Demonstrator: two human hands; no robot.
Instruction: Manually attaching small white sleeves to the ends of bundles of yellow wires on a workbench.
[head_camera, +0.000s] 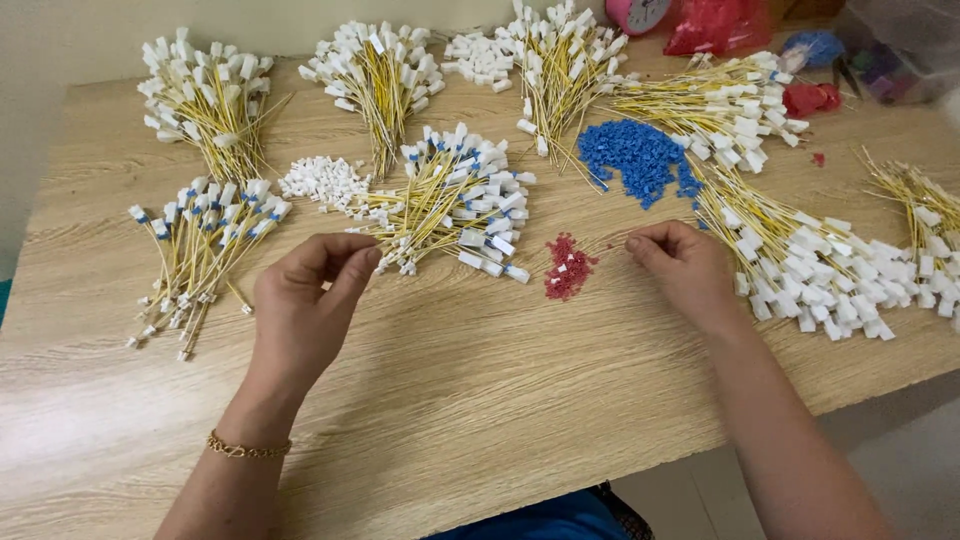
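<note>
My left hand (305, 300) rests on the wooden table (480, 400), fingertips pinched at the near end of a bundle of yellow wires with white connectors and blue tabs (450, 200). My right hand (680, 265) sits to the right of a small pile of red pieces (568, 268), its fingers curled and pinched together near the pile; whether a piece is between them is too small to tell. A pile of blue pieces (635, 155) lies beyond the right hand.
Several more yellow wire bundles with white connectors fan across the table: far left (205, 95), near left (205, 245), back middle (380, 70), back right (725, 100), right (810, 265). Small white connector piles (322, 180) lie between them. A pink clock (640, 12) and red bag (715, 25) stand at the back.
</note>
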